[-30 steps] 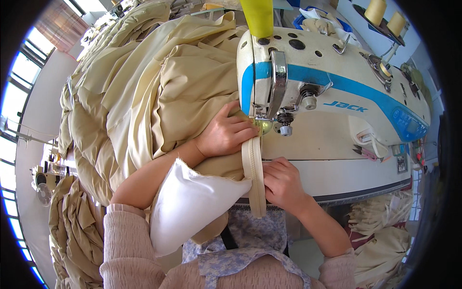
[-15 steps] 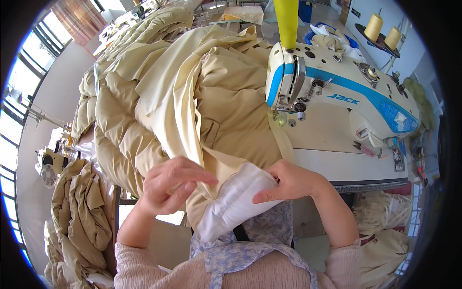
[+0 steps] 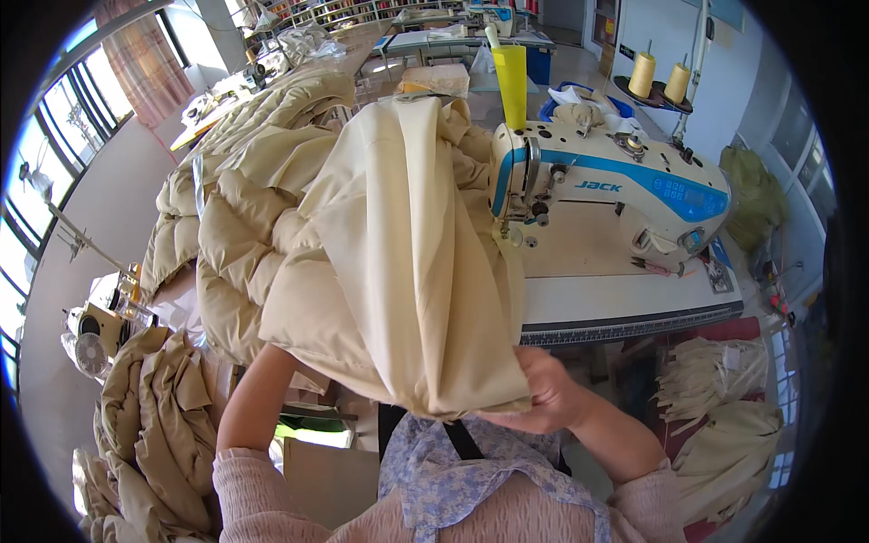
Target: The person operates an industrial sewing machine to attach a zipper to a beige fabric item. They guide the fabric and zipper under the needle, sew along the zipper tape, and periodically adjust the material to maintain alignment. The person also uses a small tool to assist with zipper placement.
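A beige padded jacket (image 3: 308, 321) with loose beige fabric panels (image 3: 425, 262) drapes over the sewing table toward me. My right hand (image 3: 543, 394) is closed on the lower right corner of the front panel, thumb and fingers pinching its edge. On the other side, my left forearm (image 3: 258, 389) goes up beneath the padded part, and the fabric hides that hand's fingers. The white and blue sewing machine (image 3: 606, 176) stands to the right of the jacket, its needle area beside the cloth.
Thread snips (image 3: 658, 267) lie on the machine bed. Two yellow thread cones (image 3: 642, 75) stand behind at the right. Beige garment pieces (image 3: 149, 407) hang at the left, and bundled beige strips (image 3: 711, 371) lie at the lower right. A small fan (image 3: 90, 353) is at far left.
The front panel has come down over the white lining, which no longer shows. My left hand has gone beneath the jacket. My right hand now grips the panel's corner, lower than before.
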`<action>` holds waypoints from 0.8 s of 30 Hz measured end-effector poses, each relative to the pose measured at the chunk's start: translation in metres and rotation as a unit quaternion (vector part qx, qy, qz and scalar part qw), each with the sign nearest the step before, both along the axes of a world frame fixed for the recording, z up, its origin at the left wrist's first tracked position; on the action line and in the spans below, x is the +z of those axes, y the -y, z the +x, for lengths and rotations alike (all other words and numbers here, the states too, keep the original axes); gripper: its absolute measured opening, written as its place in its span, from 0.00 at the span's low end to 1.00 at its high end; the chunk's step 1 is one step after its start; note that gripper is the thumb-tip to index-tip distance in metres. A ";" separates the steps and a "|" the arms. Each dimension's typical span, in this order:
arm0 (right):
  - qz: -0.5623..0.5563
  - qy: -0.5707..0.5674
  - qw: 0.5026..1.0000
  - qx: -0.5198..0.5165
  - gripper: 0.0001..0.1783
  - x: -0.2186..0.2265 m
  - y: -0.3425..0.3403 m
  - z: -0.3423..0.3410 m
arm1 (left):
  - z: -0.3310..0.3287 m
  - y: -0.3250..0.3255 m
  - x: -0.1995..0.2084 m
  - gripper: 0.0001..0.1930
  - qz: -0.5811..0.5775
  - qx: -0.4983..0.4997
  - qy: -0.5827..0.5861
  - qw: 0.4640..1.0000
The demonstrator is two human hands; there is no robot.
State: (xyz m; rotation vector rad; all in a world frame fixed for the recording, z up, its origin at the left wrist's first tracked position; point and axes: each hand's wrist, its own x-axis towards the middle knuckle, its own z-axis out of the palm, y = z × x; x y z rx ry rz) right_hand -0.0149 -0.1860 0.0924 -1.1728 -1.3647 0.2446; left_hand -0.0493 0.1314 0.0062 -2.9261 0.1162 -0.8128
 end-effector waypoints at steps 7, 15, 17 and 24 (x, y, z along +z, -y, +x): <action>-0.421 0.057 0.905 -0.035 0.21 -0.158 -0.039 -0.057 | -0.113 -0.077 -0.014 0.20 0.066 0.016 -0.331 0.941; -0.288 0.252 0.921 -0.076 0.20 -0.234 -0.059 -0.047 | -0.005 0.011 0.184 0.24 -0.328 -0.102 -0.248 0.906; -0.308 0.298 0.901 -0.062 0.18 -0.231 -0.062 -0.042 | 0.086 -0.020 0.182 0.43 -0.314 -0.012 -0.163 0.935; -0.369 0.327 0.869 -0.030 0.21 -0.274 -0.075 -0.035 | 0.328 -0.174 0.094 0.74 -0.343 0.271 -0.049 0.898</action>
